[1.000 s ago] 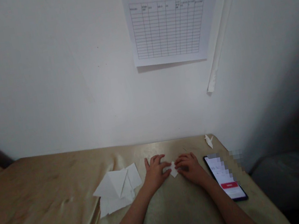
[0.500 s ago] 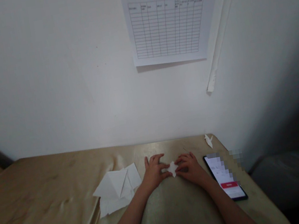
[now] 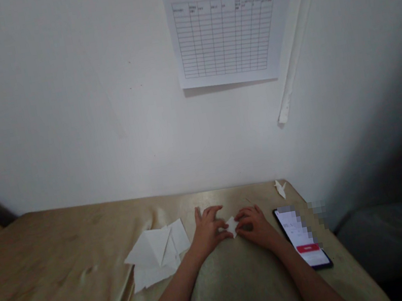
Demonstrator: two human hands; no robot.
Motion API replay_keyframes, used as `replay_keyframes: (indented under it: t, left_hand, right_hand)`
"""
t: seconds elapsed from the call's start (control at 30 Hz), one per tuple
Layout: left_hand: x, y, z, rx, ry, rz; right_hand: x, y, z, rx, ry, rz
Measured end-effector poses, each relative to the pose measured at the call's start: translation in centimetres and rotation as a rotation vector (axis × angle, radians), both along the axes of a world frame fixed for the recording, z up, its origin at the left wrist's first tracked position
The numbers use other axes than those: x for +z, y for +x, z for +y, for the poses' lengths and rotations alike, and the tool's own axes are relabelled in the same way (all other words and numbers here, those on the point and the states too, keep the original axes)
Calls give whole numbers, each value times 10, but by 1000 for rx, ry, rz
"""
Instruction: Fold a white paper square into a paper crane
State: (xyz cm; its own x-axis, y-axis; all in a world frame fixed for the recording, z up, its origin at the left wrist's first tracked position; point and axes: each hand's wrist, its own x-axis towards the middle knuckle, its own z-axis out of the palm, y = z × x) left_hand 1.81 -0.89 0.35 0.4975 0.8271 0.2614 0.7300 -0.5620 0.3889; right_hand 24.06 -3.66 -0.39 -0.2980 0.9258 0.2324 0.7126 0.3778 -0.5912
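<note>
In the head view, your left hand (image 3: 209, 231) rests over the table (image 3: 229, 295) with thumb and forefinger drawn nearly together on the left edge of a small folded white paper (image 3: 231, 226), its remaining fingers spread away. Your right hand (image 3: 255, 226) pinches the right edge of the same piece between thumb and fingertips, the other fingers curled. The paper sits between your two hands, right of the table's middle; you can't make out its folds at this size.

To your left lies an overlapping pile of white sheets (image 3: 157, 255), just beside your left wrist and forearm. To your right, a phone (image 3: 302, 239) lies aslant with its screen lit, a red button low on it and part of the display pixelated. Your right forearm runs close along its left edge; whether they touch, you can't tell. Beyond the phone, near the table's far right corner, sits a small white folded-paper bird (image 3: 280, 189). The wall (image 3: 64, 117) rises behind the table's far edge, with a printed grid sheet (image 3: 227, 33) on it and a pale strip (image 3: 296, 62) slanting beside that.
</note>
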Motion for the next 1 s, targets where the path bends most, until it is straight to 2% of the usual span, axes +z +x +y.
replay_keyframes:
  t: [0.43,1.0]
  left_hand:
    - [6,4,-4,-19,27,31]
    - [-6,12,0,-53,147,-45]
  right_hand:
    - [-1,0,1,-6,-16,40]
    - [-3,1,2,21,6,50]
